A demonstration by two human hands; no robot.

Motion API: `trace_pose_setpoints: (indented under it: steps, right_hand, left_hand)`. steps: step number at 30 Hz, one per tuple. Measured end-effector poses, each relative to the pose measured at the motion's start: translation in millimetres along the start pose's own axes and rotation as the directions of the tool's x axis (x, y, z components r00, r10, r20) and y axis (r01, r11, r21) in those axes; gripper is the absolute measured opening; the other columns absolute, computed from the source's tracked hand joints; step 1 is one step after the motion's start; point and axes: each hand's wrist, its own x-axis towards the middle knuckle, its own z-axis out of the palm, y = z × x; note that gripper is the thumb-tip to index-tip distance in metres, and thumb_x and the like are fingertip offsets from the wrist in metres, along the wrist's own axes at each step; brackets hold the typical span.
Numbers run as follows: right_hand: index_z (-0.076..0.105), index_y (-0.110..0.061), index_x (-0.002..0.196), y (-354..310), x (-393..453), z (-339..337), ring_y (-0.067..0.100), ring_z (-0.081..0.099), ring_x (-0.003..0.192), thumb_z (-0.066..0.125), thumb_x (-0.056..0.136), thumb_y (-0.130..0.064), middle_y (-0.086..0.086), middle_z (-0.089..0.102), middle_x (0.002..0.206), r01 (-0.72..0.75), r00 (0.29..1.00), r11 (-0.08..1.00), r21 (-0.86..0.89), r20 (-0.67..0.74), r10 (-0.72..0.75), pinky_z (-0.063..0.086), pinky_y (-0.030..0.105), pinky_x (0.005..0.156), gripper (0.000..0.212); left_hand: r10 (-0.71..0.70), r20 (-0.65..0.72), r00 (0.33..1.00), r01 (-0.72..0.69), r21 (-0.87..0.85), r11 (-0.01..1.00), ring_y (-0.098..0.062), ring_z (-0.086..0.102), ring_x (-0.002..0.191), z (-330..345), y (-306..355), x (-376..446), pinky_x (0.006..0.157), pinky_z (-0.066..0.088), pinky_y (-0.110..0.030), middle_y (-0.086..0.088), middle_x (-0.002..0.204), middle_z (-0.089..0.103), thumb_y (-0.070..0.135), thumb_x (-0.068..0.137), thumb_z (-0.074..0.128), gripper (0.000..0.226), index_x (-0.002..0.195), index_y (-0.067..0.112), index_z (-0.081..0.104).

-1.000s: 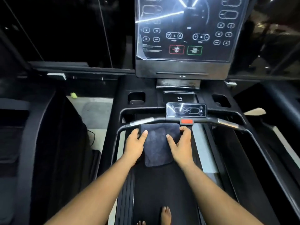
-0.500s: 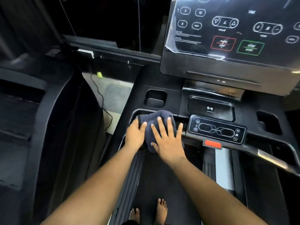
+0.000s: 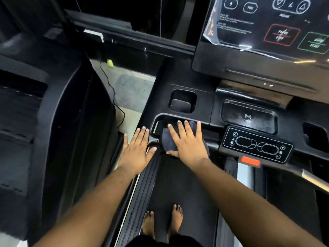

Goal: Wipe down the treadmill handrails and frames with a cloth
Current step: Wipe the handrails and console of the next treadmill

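Head view, looking down over a black treadmill. The right hand (image 3: 188, 141) lies flat on a dark cloth (image 3: 168, 140), fingers straight and spread, pressing it against the front handrail (image 3: 179, 117) at its left bend, just below the console's left cup recess (image 3: 182, 102). The cloth is bunched under the palm; its left edge and a small part beyond the fingertips show, the rest is covered by the hand. The left hand (image 3: 136, 151) is wide open with fingers extended and holds nothing; it is just beside the cloth, over the treadmill's left frame edge (image 3: 142, 186) (whether it touches the frame cannot be told).

To the right of the cloth sits a small control panel (image 3: 258, 145) with two oval keys and arrow marks, and an orange-red tab (image 3: 250, 161) below it. A tray bearing a wireless symbol (image 3: 248, 117) lies above the panel. The large display (image 3: 267, 31), partly under peeling plastic film, shows a red-outlined and a green-outlined key at upper right. A metal section of the handrail (image 3: 315, 180) runs off toward the right edge.

Two bare feet (image 3: 175, 218) stand on the belt (image 3: 178, 184). On the floor (image 3: 131, 86) to the left are a black cable (image 3: 114, 93) and a small yellow-green object (image 3: 110, 62) (too small to identify). Another dark machine (image 3: 53, 122) fills the left side.
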Motion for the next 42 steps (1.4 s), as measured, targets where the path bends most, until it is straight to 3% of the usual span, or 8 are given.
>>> trace_pose_setpoints:
  steps: [6, 9, 13, 21, 28, 33, 40, 42]
  right_hand:
    - [0.037, -0.019, 0.151, -6, -2, 10, 0.036, 0.054, 0.123, 0.064, 0.086, -0.065, 0.016, 0.058, 0.136, 0.035, 0.999, 0.998, 0.052, -0.024, -0.033, 0.042, 0.054, 0.1, 0.083]
    - [0.045, -0.018, 0.136, -15, 34, -15, 0.032, 0.061, 0.113, 0.063, 0.084, -0.068, 0.009, 0.064, 0.124, 0.008, 0.996, 0.994, 0.109, 0.088, -0.018, 0.04, 0.049, 0.099, 0.075]
    - [0.039, -0.016, 0.148, -30, 9, 5, 0.034, 0.054, 0.118, 0.07, 0.082, -0.062, 0.012, 0.058, 0.127, 0.001, 1.0, 1.0, 0.021, -0.011, -0.001, 0.025, 0.065, 0.115, 0.086]
    - [0.049, -0.022, 0.126, -36, 54, -20, 0.03, 0.063, 0.106, 0.069, 0.079, -0.064, 0.004, 0.066, 0.115, 0.038, 0.993, 0.98, 0.194, 0.106, -0.06, 0.043, 0.044, 0.084, 0.066]
    - [0.032, -0.02, 0.153, -38, -3, 21, 0.033, 0.052, 0.12, 0.072, 0.082, -0.049, 0.013, 0.054, 0.135, 0.004, 0.994, 1.0, -0.006, -0.105, -0.004, 0.044, 0.055, 0.095, 0.086]
    - [0.052, -0.023, 0.124, -22, 55, -18, 0.028, 0.066, 0.106, 0.066, 0.074, -0.068, 0.001, 0.068, 0.116, 0.029, 0.983, 0.968, 0.249, 0.171, -0.074, 0.053, 0.043, 0.084, 0.069]
    - [0.044, -0.018, 0.151, -15, -26, 39, 0.035, 0.053, 0.125, 0.073, 0.08, -0.06, 0.014, 0.056, 0.136, -0.071, 0.979, 0.997, -0.014, -0.193, 0.067, 0.039, 0.056, 0.099, 0.088]
    - [0.046, -0.018, 0.147, -13, -18, 33, 0.034, 0.054, 0.122, 0.068, 0.08, -0.068, 0.013, 0.059, 0.13, -0.099, 0.986, 0.995, -0.013, -0.139, 0.096, 0.04, 0.055, 0.097, 0.087]
  left_hand:
    - [0.051, 0.027, 0.998, -0.049, -0.064, 0.997, -0.012, -0.004, 0.159, -3, 2, 7, 0.128, -0.007, -0.047, 0.001, 0.173, 0.0, 0.057, 0.097, 0.012, 0.079, 0.165, 0.016, 0.005]
    - [0.058, 0.06, 0.997, -0.053, -0.073, 0.996, -0.01, -0.013, 0.157, -5, -1, 10, 0.127, -0.011, -0.046, 0.004, 0.172, -0.01, 0.057, 0.094, 0.009, 0.081, 0.165, 0.019, -0.003]
    - [0.084, 0.097, 0.992, -0.08, -0.04, 0.996, -0.012, -0.016, 0.157, -8, -2, 9, 0.127, -0.01, -0.05, 0.004, 0.17, -0.017, 0.061, 0.094, 0.007, 0.083, 0.164, 0.019, -0.009]
    - [0.101, 0.122, 0.987, -0.093, -0.066, 0.993, -0.011, -0.022, 0.156, -9, -6, 12, 0.126, -0.015, -0.046, 0.003, 0.171, -0.019, 0.054, 0.088, 0.011, 0.086, 0.163, 0.019, -0.012]
    - [0.105, 0.114, 0.988, -0.097, -0.075, 0.992, -0.01, -0.024, 0.155, -6, -7, 11, 0.125, -0.018, -0.044, 0.004, 0.17, -0.022, 0.053, 0.088, 0.009, 0.085, 0.163, 0.019, -0.013]
    - [0.101, 0.121, 0.987, -0.095, -0.056, 0.994, -0.012, -0.021, 0.156, -8, -6, 11, 0.127, -0.013, -0.048, 0.002, 0.171, -0.019, 0.053, 0.085, 0.01, 0.089, 0.163, 0.018, -0.012]
    - [0.111, 0.086, 0.99, -0.108, -0.042, 0.993, -0.013, -0.016, 0.158, -5, -5, 10, 0.128, -0.009, -0.049, 0.001, 0.172, -0.016, 0.058, 0.089, 0.017, 0.09, 0.165, 0.017, -0.007]
    - [0.114, 0.095, 0.989, -0.112, -0.022, 0.993, -0.013, -0.017, 0.157, -5, -5, 11, 0.128, -0.01, -0.05, 0.001, 0.172, -0.017, 0.058, 0.089, 0.018, 0.09, 0.164, 0.017, -0.008]
